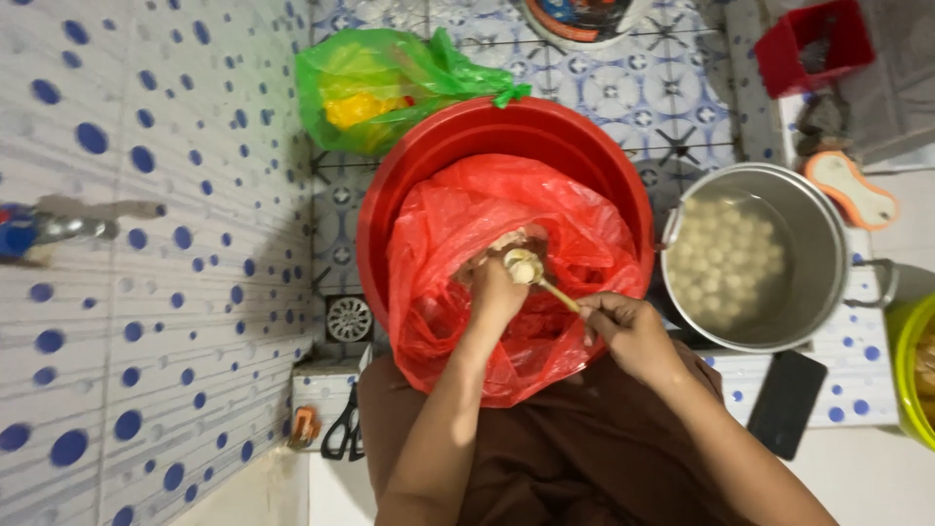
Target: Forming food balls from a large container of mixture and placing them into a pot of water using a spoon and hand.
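A big red basin point(419, 166) holds an open red plastic bag point(575, 234) with pale paste inside. My left hand point(495, 292) reaches into the bag's mouth with its fingers curled around some of the paste. My right hand point(631, 326) grips the handle of a metal spoon point(531, 270), whose bowl carries a lump of paste and rests against my left hand's fingers. To the right, a steel pot point(828, 244) stands with several pale round balls in water.
A green plastic bag point(390, 83) with yellow contents lies beyond the basin. Black scissors point(344, 429) and a floor drain point(349, 319) sit at the left by the dotted tile wall with a tap point(58, 229). A dark phone point(787, 401), red crate point(813, 44) and yellow bucket point(914, 370) are at the right.
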